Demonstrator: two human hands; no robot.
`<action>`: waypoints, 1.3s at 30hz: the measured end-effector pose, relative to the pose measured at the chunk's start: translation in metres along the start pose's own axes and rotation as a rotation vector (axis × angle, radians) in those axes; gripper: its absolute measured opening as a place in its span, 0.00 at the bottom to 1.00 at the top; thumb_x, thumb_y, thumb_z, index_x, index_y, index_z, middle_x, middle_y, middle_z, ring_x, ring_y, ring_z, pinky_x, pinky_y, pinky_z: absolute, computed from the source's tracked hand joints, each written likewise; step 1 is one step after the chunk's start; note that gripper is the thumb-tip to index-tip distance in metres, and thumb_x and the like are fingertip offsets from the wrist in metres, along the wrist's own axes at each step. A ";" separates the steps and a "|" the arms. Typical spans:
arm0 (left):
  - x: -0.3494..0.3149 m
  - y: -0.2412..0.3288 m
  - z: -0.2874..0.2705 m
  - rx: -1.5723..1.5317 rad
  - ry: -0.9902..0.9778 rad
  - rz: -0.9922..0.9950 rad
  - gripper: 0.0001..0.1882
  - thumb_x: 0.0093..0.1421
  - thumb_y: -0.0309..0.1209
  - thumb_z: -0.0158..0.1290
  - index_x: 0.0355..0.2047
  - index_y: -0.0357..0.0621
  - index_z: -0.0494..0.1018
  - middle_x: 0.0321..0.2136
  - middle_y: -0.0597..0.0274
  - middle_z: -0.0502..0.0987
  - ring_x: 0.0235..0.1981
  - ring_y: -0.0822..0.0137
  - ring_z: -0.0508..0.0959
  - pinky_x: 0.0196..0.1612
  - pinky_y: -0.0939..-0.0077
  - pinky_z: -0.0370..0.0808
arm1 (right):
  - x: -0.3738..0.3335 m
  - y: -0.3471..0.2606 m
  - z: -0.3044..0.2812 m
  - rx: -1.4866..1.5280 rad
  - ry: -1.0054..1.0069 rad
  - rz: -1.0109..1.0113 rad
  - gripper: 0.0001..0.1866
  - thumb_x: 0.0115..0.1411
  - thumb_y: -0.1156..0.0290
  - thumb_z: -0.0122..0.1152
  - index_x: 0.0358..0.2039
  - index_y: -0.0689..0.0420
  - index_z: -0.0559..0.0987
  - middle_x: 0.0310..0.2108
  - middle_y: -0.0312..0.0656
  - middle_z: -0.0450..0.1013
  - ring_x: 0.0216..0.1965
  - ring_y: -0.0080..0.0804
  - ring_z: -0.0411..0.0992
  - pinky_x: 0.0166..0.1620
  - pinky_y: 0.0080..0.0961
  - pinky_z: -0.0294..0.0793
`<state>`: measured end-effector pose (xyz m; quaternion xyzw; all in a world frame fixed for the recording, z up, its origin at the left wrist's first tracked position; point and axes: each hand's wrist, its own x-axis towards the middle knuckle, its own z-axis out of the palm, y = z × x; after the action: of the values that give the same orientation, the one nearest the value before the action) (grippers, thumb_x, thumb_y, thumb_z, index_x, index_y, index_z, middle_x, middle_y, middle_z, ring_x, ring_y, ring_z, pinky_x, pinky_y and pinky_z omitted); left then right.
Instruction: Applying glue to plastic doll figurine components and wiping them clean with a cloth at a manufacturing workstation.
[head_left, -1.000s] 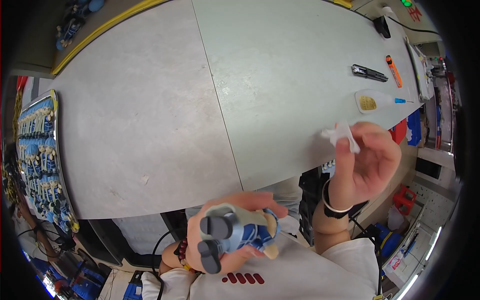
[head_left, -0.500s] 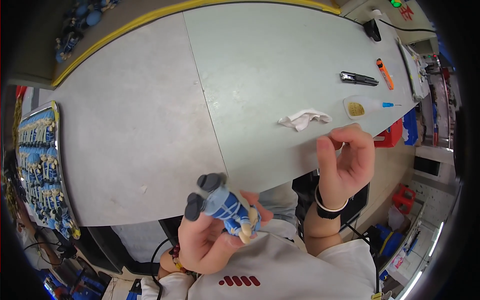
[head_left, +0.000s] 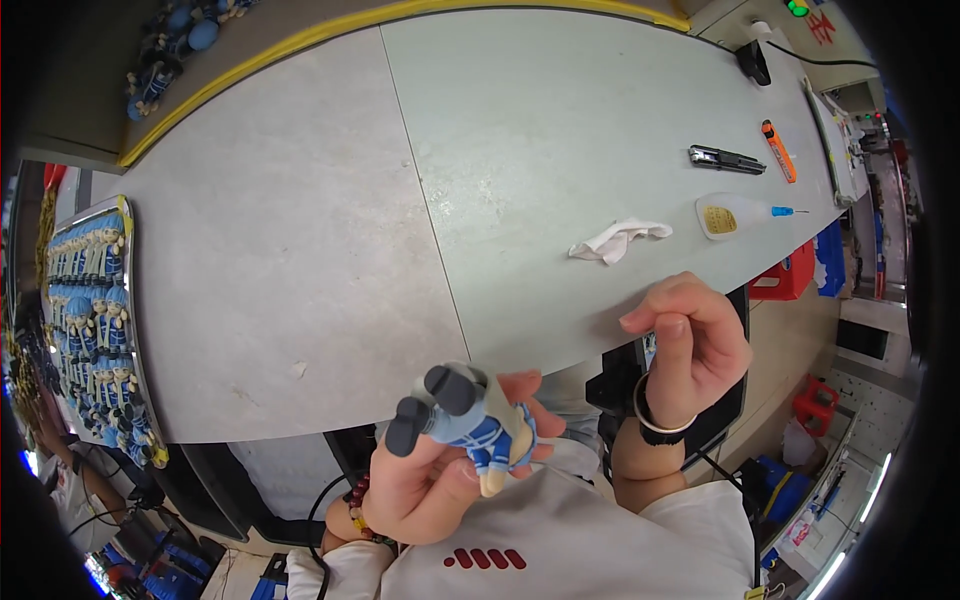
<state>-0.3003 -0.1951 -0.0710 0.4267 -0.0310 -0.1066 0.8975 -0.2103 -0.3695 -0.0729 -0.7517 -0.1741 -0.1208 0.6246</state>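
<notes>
My left hand is closed round a small doll figurine in a blue outfit with dark shoes. The figurine is tilted, its shoes pointing up and to the left, above the table's near edge; its head is mostly hidden. My right hand hovers off the table's near right edge, fingers curled and thumb drawn in against them. Anything between those fingertips is too small or hidden to make out. Beyond this hand a crumpled white cloth or tissue lies on the table.
On the table's right lie a white bottle with a blue needle tip, a black stapler-like tool and an orange cutter. A metal tray of several similar figurines stands at the left. More figurines are on the yellow-edged shelf.
The figurine has turned a little in my left hand and its shoes sit slightly further right and lower. My right thumb has drawn in beside the curled fingers. The whole view has shifted slightly.
</notes>
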 end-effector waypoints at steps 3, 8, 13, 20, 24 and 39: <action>0.000 0.002 0.002 0.016 0.014 -0.040 0.26 0.56 0.34 0.38 0.50 0.29 0.48 0.40 0.47 0.64 0.37 0.68 0.69 0.38 0.80 0.67 | 0.000 0.001 0.000 -0.011 -0.015 -0.005 0.03 0.47 0.80 0.50 0.24 0.66 0.71 0.17 0.41 0.68 0.19 0.23 0.65 0.22 0.13 0.62; -0.009 -0.005 0.003 0.122 0.104 -0.032 0.21 0.53 0.33 0.43 0.44 0.31 0.58 0.37 0.47 0.66 0.34 0.63 0.71 0.37 0.78 0.66 | -0.002 0.004 -0.010 -0.022 0.075 -0.093 0.05 0.47 0.79 0.47 0.26 0.67 0.69 0.19 0.43 0.67 0.21 0.24 0.63 0.25 0.16 0.62; -0.059 -0.008 -0.041 0.439 -0.040 -0.216 0.21 0.51 0.42 0.45 0.32 0.32 0.66 0.25 0.53 0.70 0.23 0.63 0.72 0.27 0.79 0.67 | 0.012 0.026 -0.044 -0.039 0.516 -0.252 0.12 0.47 0.75 0.48 0.32 0.66 0.66 0.25 0.42 0.63 0.25 0.23 0.59 0.28 0.17 0.59; -0.179 -0.050 -0.156 0.464 0.885 -0.245 0.24 0.53 0.48 0.39 0.22 0.34 0.64 0.10 0.64 0.62 0.08 0.75 0.60 0.14 0.78 0.67 | 0.048 0.040 -0.098 -0.523 0.477 -0.153 0.12 0.45 0.78 0.48 0.34 0.62 0.69 0.28 0.37 0.63 0.31 0.22 0.60 0.33 0.16 0.59; -0.269 -0.096 -0.291 0.844 1.336 -0.465 0.17 0.54 0.41 0.39 0.27 0.37 0.65 0.09 0.67 0.59 0.10 0.75 0.61 0.15 0.77 0.68 | 0.072 0.016 -0.113 -0.851 -0.118 -0.014 0.14 0.43 0.79 0.47 0.35 0.59 0.69 0.27 0.42 0.63 0.31 0.33 0.62 0.35 0.21 0.61; -0.161 -0.093 -0.271 1.462 0.628 -0.358 0.16 0.53 0.39 0.37 0.27 0.38 0.66 0.15 0.63 0.68 0.15 0.71 0.68 0.21 0.78 0.68 | 0.125 0.060 -0.184 -1.344 -0.235 -0.016 0.17 0.43 0.77 0.46 0.38 0.59 0.67 0.31 0.46 0.65 0.34 0.42 0.65 0.37 0.33 0.65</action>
<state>-0.4324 -0.0113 -0.3089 0.9131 0.2291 -0.0765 0.3285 -0.0654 -0.5458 -0.0419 -0.9832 -0.1334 -0.1250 -0.0016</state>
